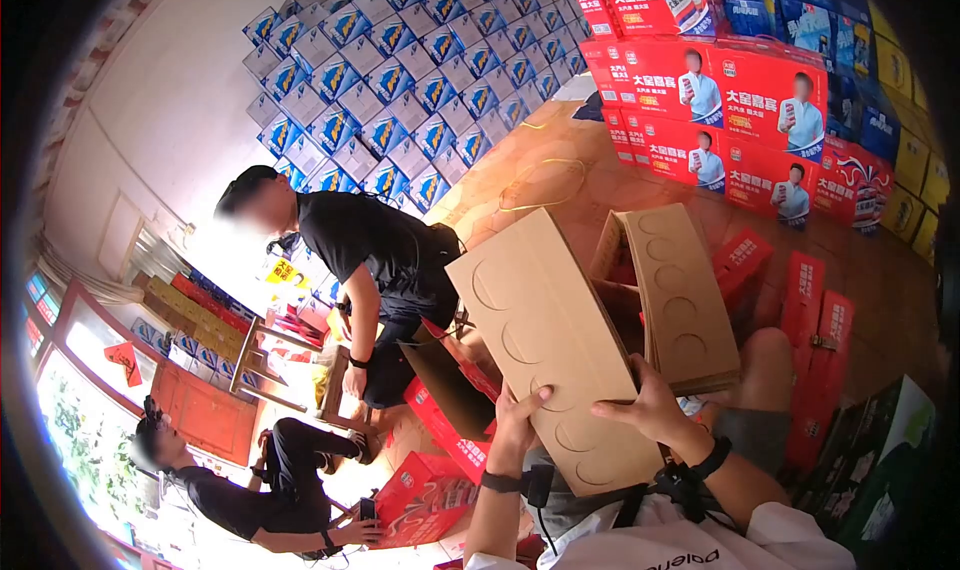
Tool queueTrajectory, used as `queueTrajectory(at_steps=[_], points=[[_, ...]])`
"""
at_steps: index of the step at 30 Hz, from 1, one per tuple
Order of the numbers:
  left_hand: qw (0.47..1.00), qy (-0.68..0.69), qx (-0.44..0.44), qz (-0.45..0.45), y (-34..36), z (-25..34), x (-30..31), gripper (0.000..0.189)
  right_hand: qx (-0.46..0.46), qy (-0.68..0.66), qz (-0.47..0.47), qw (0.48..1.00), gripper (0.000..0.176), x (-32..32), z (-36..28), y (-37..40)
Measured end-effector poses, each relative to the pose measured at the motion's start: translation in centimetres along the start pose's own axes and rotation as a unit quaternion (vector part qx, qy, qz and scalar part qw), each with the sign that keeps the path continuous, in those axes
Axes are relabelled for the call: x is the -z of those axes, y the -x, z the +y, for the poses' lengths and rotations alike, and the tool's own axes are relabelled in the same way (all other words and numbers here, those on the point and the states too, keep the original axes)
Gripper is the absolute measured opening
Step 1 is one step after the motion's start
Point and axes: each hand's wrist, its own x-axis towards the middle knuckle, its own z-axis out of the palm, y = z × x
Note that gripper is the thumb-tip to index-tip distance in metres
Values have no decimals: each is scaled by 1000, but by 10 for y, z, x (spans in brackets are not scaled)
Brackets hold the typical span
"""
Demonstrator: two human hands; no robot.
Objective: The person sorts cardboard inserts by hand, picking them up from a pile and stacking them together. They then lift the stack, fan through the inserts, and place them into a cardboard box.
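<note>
Before me I hold a long brown cardboard sheet with a row of curved cuts. My left hand is closed on its left edge, thumb flat on the face and fingers behind it. On the opposite edge, my right hand grips the same sheet, thumb on the face. Just beyond my right hand stands a stack of similar cardboard sheets with curved cuts. A red carton lies to the left of my left hand, close to an open brown flap.
Red drink cartons are piled at the upper right, with blue cartons stacked along the back wall. Two people in black, one seated person and another person, are at the left. Flattened red cartons stand at the right.
</note>
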Motion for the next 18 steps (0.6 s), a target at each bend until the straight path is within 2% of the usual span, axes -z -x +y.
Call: queueTrajectory(at_steps=[2,5,8,11,14,16,18], points=[[998,44,40,7,1,-4,-3,72,-20,68,7,997,77,1,-4,3],[997,43,54,32,-1,-15,2,72,-57,107,21,992,79,0,-11,2],[998,52,26,35,-10,-22,7,71,29,79,35,996,76,-4,-1,1],[994,102,28,12,-12,-14,-1,68,90,-3,-20,996,73,12,2,4],[987,146,59,20,-22,-18,18,69,70,95,58,991,66,62,-34,19],[982,180,57,12,-28,-21,24,69,59,307,228,922,68,95,-30,20],[975,217,53,10,-36,-25,26,67,27,485,263,834,74,126,2,22]])
